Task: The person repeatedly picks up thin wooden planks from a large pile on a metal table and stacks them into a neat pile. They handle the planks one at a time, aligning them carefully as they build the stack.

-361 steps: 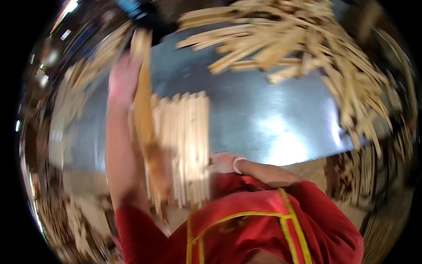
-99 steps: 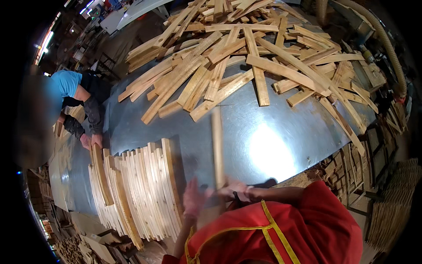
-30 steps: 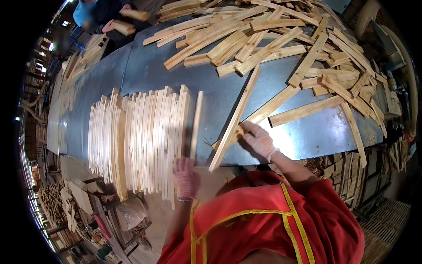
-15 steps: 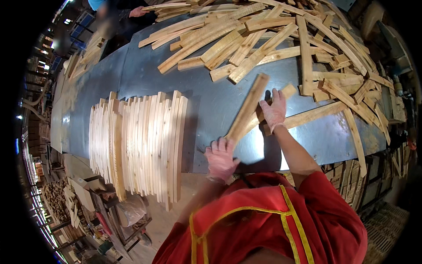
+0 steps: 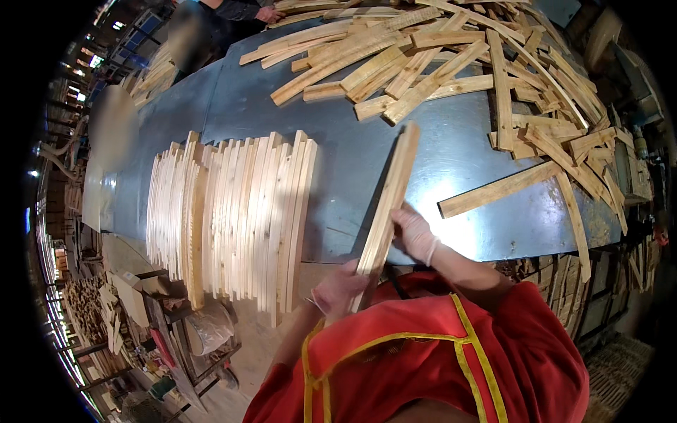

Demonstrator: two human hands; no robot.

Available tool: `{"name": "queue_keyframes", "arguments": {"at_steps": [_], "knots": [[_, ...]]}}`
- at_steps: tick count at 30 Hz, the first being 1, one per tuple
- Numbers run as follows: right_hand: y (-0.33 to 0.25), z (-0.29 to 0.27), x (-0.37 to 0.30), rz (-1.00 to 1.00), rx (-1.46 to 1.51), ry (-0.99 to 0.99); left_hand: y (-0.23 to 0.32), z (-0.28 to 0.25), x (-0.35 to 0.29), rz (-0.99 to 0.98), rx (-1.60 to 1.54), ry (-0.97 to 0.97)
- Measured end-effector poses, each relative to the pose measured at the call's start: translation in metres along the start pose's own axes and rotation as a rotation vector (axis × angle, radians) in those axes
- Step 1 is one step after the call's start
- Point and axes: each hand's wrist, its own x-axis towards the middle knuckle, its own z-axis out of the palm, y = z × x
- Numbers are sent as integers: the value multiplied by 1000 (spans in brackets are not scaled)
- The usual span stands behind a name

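Both of my gloved hands hold wooden slats (image 5: 389,204), which lie side by side and slant up and away from me over the table's near edge. My left hand (image 5: 340,285) is closed around their lower end, close to my red apron. Farther up, my right hand (image 5: 416,236) grips them from the right side, fingers partly hidden behind the wood. To the left stands a tight row of pale slats (image 5: 243,218), packed edge to edge, their near ends sticking out past the table. A single slat (image 5: 497,190) lies on the metal to the right of my right hand.
A loose heap of slats (image 5: 416,60) spreads over the far and right side of the metal-topped table (image 5: 338,162). At the far left, a co-worker's gloved hand (image 5: 269,14) is by the heap. A cart (image 5: 187,352) stands on the floor at lower left.
The slats have been lifted off the table and brought together, pulled toward me. My right hand has moved nearer and left, from over a slat to their side; my left hand has drawn back slightly.
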Motion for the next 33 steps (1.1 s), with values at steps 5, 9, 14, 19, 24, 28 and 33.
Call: {"name": "queue_keyframes", "arguments": {"at_steps": [5,9,14,19,24,28,33], "knots": [[11,44,-12,151,-1173,-143,14,11,8,-107,382,567],[-53,35,-41,-98,-1179,-150,-30,-34,-7,332,814,861],[-140,-77,-62,-291,-2171,251,-50,-75,-29,81,1721,1107],[-175,-128,-77,-341,-2404,338,7,-47,4,-320,1519,1027],[-124,-101,-70,-822,-2099,26,14,-38,62,257,1683,872],[-252,-113,-92,-275,-1854,532,28,69,118,440,1574,497],[-362,-348,-135,-487,-1784,1523,52,144,157,125,1561,232]]}}
